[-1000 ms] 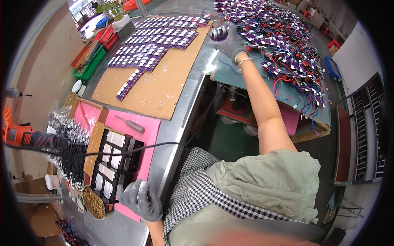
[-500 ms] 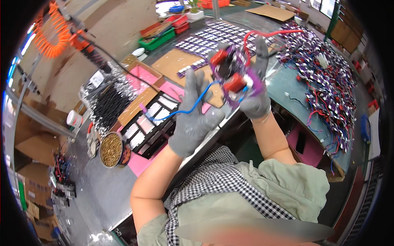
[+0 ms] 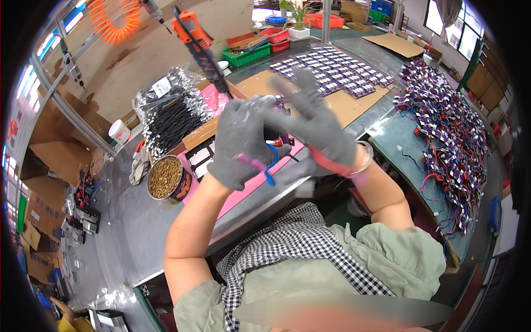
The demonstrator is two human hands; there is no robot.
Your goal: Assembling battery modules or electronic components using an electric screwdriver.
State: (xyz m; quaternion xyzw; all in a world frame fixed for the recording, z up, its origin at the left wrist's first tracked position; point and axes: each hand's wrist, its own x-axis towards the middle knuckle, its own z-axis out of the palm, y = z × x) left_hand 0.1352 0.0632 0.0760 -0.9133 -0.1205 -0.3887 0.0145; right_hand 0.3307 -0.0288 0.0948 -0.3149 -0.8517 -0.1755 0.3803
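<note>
Both hands wear grey gloves and are close together above the near edge of the bench. My left hand curls around a wired circuit board, most of which the fingers hide. A blue wire hangs below that hand, and a purple strip shows at its palm. My right hand is blurred, its fingers stretched out and apart over the left fingertips. A red wire lies across its wrist side. Under the hands, partly covered, is a row of black cases with white labels on a pink sheet.
A tin of brass-coloured screws stands left, below bundled black leads. An orange-and-black power screwdriver hangs ahead. Purple boards cover cardboard behind; wired boards heap at right. Green and red bins stand farther back.
The wired board has come down and left from my right hand into my left. My right fingers have spread, and the view has shifted, bringing the screwdriver farther right.
</note>
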